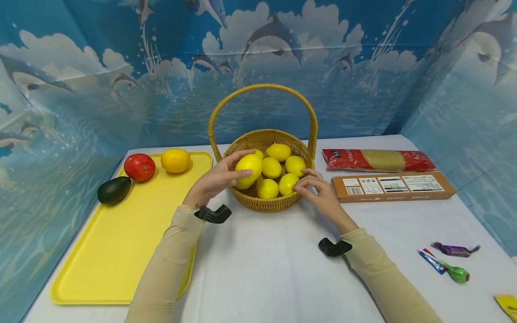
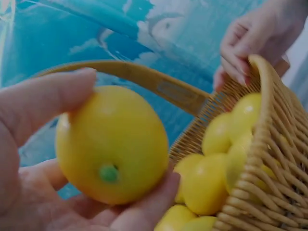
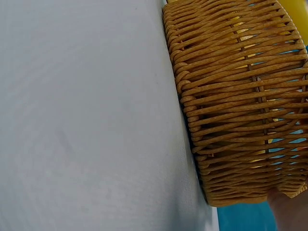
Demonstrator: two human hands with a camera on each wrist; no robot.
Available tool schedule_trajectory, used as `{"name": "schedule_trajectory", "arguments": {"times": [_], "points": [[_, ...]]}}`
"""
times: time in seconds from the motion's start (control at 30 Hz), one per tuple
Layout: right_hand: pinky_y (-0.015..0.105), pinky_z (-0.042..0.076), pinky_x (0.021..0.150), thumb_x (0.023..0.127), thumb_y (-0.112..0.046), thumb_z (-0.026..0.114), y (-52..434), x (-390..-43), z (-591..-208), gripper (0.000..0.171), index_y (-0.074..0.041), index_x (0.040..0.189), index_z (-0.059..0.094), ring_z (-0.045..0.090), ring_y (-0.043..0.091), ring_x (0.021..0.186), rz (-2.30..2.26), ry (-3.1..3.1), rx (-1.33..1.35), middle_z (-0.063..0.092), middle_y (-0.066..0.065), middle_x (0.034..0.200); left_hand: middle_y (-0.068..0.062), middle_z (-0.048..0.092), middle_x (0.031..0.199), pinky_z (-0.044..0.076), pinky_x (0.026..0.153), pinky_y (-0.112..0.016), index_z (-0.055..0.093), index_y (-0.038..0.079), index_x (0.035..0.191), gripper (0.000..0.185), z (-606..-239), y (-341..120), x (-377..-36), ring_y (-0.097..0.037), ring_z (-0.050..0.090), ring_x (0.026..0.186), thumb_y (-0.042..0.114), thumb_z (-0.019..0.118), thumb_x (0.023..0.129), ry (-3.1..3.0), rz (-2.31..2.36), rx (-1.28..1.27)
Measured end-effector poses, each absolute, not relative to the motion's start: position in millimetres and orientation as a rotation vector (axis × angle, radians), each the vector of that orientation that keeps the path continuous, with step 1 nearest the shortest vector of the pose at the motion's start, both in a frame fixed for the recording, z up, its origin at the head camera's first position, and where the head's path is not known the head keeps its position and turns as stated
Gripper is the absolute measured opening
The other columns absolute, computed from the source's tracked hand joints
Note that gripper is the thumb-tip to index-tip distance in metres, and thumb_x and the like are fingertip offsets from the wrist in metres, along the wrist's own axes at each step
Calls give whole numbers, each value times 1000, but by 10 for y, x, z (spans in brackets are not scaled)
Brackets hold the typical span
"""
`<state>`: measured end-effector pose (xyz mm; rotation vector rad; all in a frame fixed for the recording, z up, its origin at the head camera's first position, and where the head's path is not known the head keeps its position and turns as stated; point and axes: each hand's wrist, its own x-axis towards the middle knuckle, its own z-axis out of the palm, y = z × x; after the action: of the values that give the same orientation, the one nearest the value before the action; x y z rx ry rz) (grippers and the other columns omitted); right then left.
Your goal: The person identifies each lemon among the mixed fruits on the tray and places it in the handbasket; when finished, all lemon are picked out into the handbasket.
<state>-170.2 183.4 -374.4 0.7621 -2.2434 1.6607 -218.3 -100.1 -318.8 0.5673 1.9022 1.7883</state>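
A woven wicker basket (image 1: 267, 204) with a tall hoop handle stands mid-table and holds several yellow lemons (image 1: 272, 168). My left hand (image 1: 236, 174) grips one lemon (image 1: 248, 169) over the basket's left rim. In the left wrist view that lemon (image 2: 113, 144) sits between my thumb (image 2: 48, 96) and fingers, its green stem end facing the camera. My right hand (image 1: 312, 183) pinches the basket's right rim with curled fingers, and the right hand (image 2: 250, 43) shows the same in the left wrist view. The right wrist view shows only the basket wall (image 3: 240, 96) on white cloth.
A yellow tray (image 1: 121, 242) lies at the left with an avocado (image 1: 114, 189), a red fruit (image 1: 139, 167) and an orange fruit (image 1: 175, 160). A red packet (image 1: 377, 160) and a brown box (image 1: 392, 186) lie right of the basket. Wrapped sweets (image 1: 454, 249) sit front right.
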Motion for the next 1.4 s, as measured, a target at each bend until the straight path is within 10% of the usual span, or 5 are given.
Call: {"name": "schedule_trajectory", "arguments": {"times": [1.4], "points": [[52, 19, 103, 86, 13, 58, 1831, -1725, -3732, 9, 9, 86, 66, 32, 40, 124, 1649, -2240, 776, 63, 23, 89, -9, 38, 143, 34, 100, -39, 48, 8, 138, 48, -3268, -740, -2495, -26, 30, 132, -7, 48, 92, 2381, 1136, 463]]}}
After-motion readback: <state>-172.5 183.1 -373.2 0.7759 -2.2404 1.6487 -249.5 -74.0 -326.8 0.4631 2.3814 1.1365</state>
